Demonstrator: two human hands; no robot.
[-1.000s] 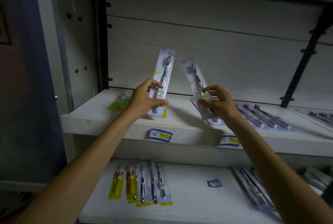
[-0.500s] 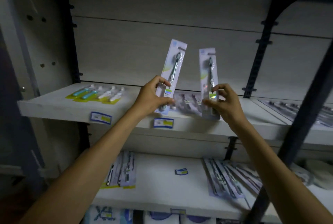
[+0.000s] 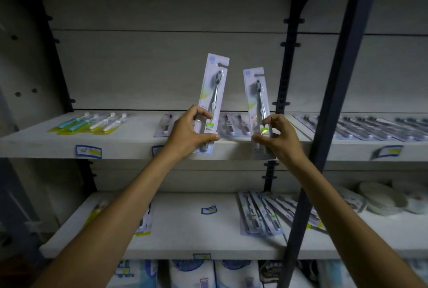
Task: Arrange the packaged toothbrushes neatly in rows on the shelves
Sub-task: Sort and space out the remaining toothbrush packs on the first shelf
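Head view: our left hand [image 3: 188, 133] and right hand [image 3: 276, 136] each pinch 1 light, stiff toothbrush pack [image 3: 213, 100], [image 3: 258, 107] at 6 o'clock; we judge the bottom edges best

No legible text in view. Price tags [image 3: 88, 151] on upper shelf edge [image 3: 46, 148]: blue border, yellow patch, print too small to read. Tag [image 3: 209, 209] on lower shelf [image 3: 185, 230]: same, unreadable. Toothbrush packs [image 3: 214, 93] carry green stickers and a small blue square at the top; characters blurred. Bottom-row packages [image 3: 192, 273]: blue graphics, no readable lettering.
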